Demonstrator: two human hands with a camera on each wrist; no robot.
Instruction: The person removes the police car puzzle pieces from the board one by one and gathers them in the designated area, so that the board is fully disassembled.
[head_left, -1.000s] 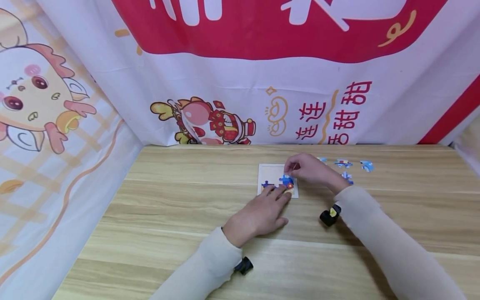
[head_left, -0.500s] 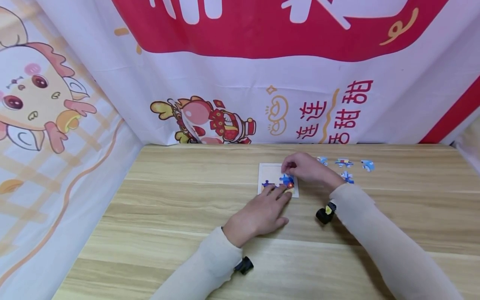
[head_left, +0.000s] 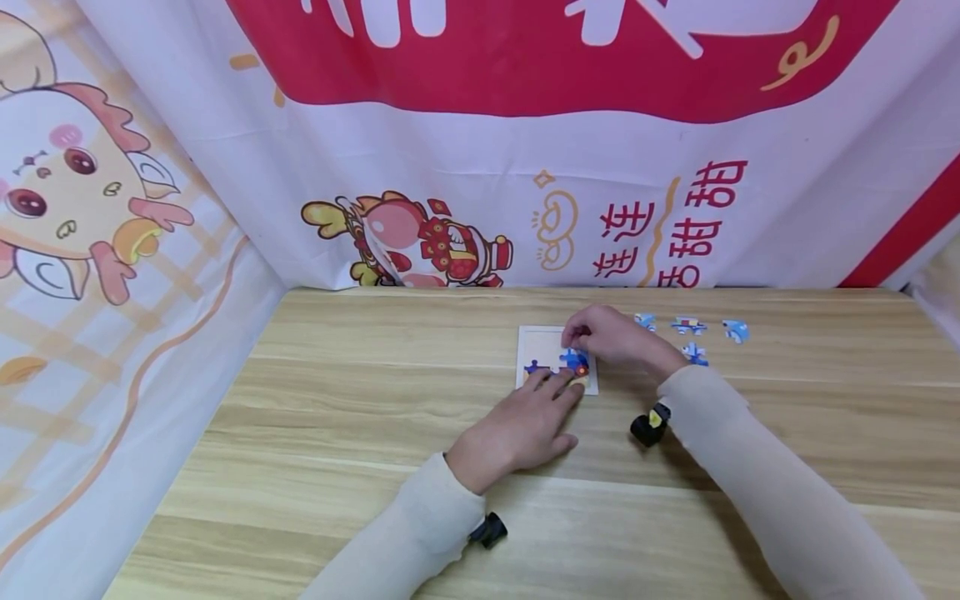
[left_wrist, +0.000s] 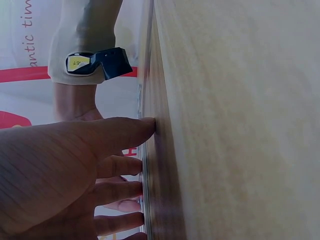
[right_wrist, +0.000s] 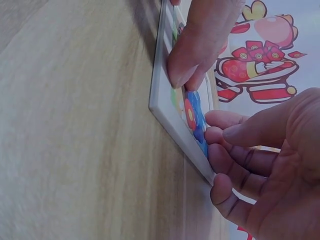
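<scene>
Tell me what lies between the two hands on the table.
In the head view, the white puzzle tray with its fitted blue pieces lies between the left hand and right hand.

puzzle tray (head_left: 536, 337): white frame; placed piece (head_left: 576, 362): blue, red spot | table (head_left: 360, 400): light woodgrain

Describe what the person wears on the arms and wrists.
Both arms are covered by long beige sleeves that end at the wrists. Each wrist carries a small black camera, and the one by the right hand has a yellow sticker. The left hand is bare.
</scene>
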